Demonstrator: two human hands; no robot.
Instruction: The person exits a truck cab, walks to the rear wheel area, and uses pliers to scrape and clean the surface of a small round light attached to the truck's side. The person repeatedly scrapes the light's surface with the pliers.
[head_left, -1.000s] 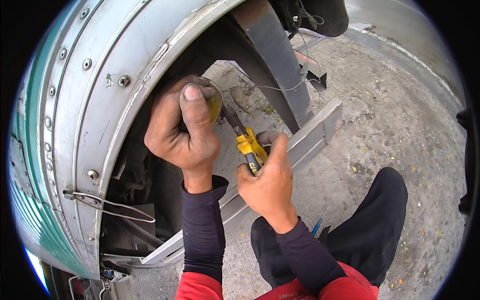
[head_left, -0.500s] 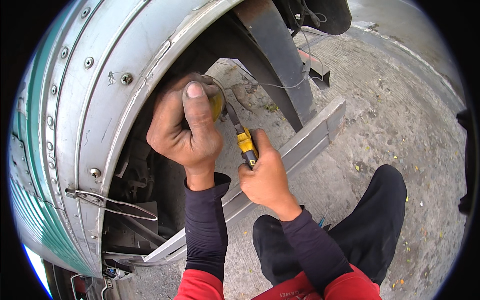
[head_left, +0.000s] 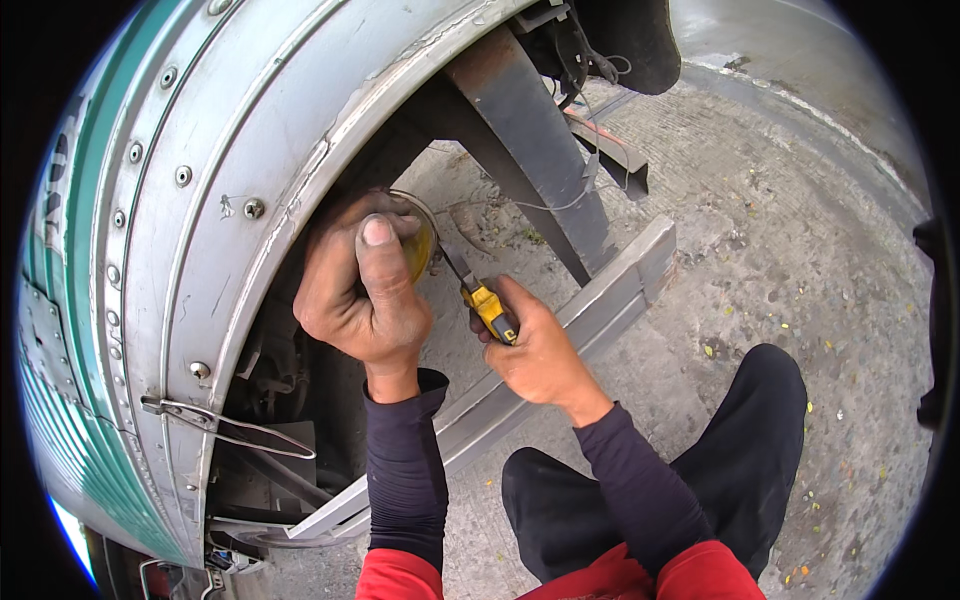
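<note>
A round amber lamp [head_left: 418,245] was held under the curved metal wheel arch [head_left: 250,180] by the left hand [head_left: 360,290], whose fingers were closed around it with the thumb laid along its top. A screwdriver with a yellow and black handle [head_left: 492,312] was gripped in the closed right hand [head_left: 540,350], and its shaft was pointed up toward the lower right rim of the lamp; whether the tip was touching could not be told.

The arch, studded with rivets, was curved close over the left hand, so little room was left above and to the left of it. Just to the right of the lamp, a dark steel strut [head_left: 530,130] was slanted down, and thin wires [head_left: 570,195] were hung across it. A grey metal channel [head_left: 600,300] was laid diagonally under both forearms, touching or nearly touching the right wrist. A bent wire clip [head_left: 230,430] was seen lower on the arch edge. Open concrete ground [head_left: 780,260] was left free to the right, beyond a knee in dark trousers [head_left: 760,420].
</note>
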